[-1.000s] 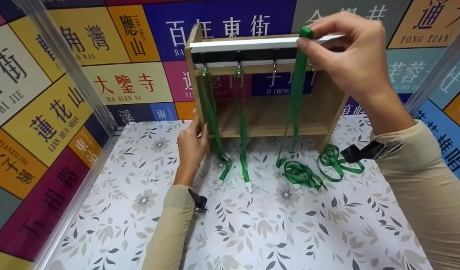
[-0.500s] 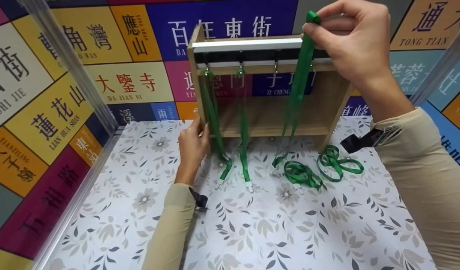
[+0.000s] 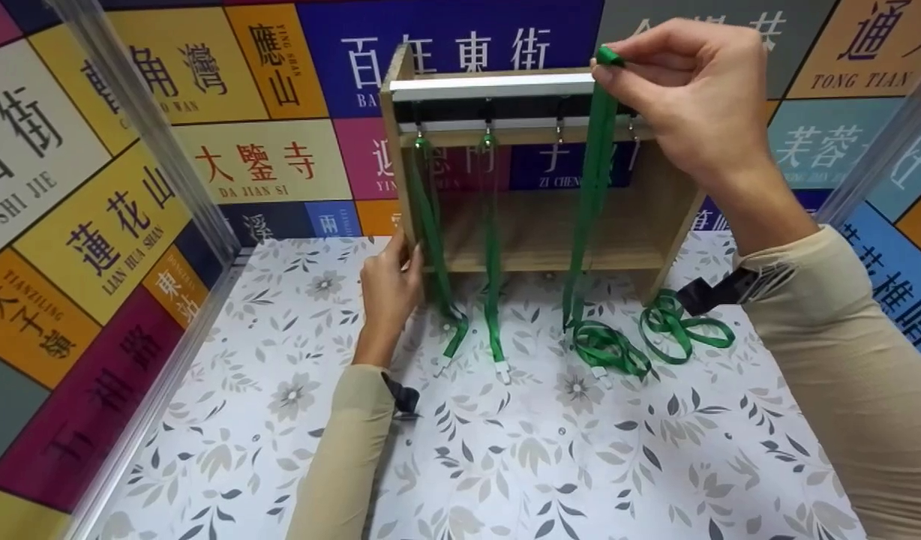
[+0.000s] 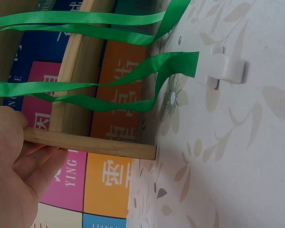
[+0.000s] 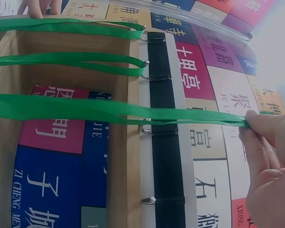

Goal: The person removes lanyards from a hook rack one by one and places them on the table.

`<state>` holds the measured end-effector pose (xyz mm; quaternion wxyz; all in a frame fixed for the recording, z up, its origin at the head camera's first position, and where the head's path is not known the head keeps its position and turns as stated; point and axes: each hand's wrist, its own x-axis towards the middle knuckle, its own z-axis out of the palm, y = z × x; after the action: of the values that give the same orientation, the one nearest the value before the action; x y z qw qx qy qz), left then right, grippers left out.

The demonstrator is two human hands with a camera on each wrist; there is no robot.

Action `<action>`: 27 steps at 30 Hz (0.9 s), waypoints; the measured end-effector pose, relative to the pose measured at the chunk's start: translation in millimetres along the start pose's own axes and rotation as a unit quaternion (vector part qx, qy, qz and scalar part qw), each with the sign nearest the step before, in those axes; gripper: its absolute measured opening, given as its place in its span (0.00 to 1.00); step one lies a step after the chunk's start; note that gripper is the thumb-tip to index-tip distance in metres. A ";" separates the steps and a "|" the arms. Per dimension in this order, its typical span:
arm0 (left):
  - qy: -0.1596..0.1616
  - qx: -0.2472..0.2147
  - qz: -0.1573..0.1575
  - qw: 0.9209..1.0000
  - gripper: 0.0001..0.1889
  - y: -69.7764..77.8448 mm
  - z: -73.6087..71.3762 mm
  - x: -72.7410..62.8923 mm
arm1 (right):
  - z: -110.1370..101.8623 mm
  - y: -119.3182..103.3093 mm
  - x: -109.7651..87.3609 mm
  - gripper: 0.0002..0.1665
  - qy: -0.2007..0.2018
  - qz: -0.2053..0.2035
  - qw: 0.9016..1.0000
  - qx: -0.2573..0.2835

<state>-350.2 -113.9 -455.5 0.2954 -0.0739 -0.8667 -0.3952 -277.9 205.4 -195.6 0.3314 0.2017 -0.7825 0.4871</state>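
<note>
My right hand (image 3: 704, 101) pinches the looped top of a green lanyard (image 3: 597, 157) between thumb and fingertips, just above the rack's upper rail. The strap hangs down in front of the wooden rack (image 3: 558, 262). Two more lanyards (image 3: 432, 217) dangle from the left hooks, their white clips (image 4: 228, 67) lying on the table. The third hook (image 5: 145, 129) and the fourth hook (image 5: 148, 201) carry nothing; the pinched strap passes over the third in the right wrist view. My left hand (image 3: 389, 289) grips the rack's left side panel (image 4: 92, 142), fingers on one side of the board.
On the table at the rack's right front lie a coiled lanyard (image 3: 610, 349) with a white clip and another looped lanyard (image 3: 685, 330). A floral cloth (image 3: 505, 465) covers the table. Behind stands a wall of coloured signs (image 3: 262, 161), with clear plastic edges at both sides.
The pinched lanyard rose and moved right, then came down and left again, slightly shifting its lower end. My left hand keeps its grip on the rack.
</note>
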 end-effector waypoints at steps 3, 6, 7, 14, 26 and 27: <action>0.003 0.001 0.005 1.000 0.17 0.3 0.4 -0.2 | 1.0 0.0 -0.4 0.12 0.006 -0.015 0.999 -0.035; 0.005 0.003 0.008 1.000 0.16 0.7 0.7 -0.6 | 0.8 -0.4 -1.5 0.11 0.011 -0.023 0.998 -0.059; 0.005 0.003 0.008 1.000 0.15 0.8 0.6 -0.7 | 0.6 -0.8 -2.0 0.11 0.008 -0.025 0.998 -0.056; 0.002 0.001 0.002 1.000 0.14 0.3 0.3 -0.2 | 0.5 1.3 -11.5 0.12 -0.059 -0.009 0.998 0.025; -0.004 -0.007 -0.005 1.000 0.20 1.0 -0.2 0.4 | -19.7 45.7 -37.5 0.12 -0.136 0.058 0.976 0.163; -0.002 -0.006 -0.003 1.000 0.19 0.7 -0.1 0.5 | -20.8 49.9 -39.0 0.13 -0.144 0.070 0.975 0.154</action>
<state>-350.3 -113.6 -454.8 0.2916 -0.0737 -0.8652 -0.4012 -275.7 246.0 -248.5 0.1451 0.2633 -0.7499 0.5893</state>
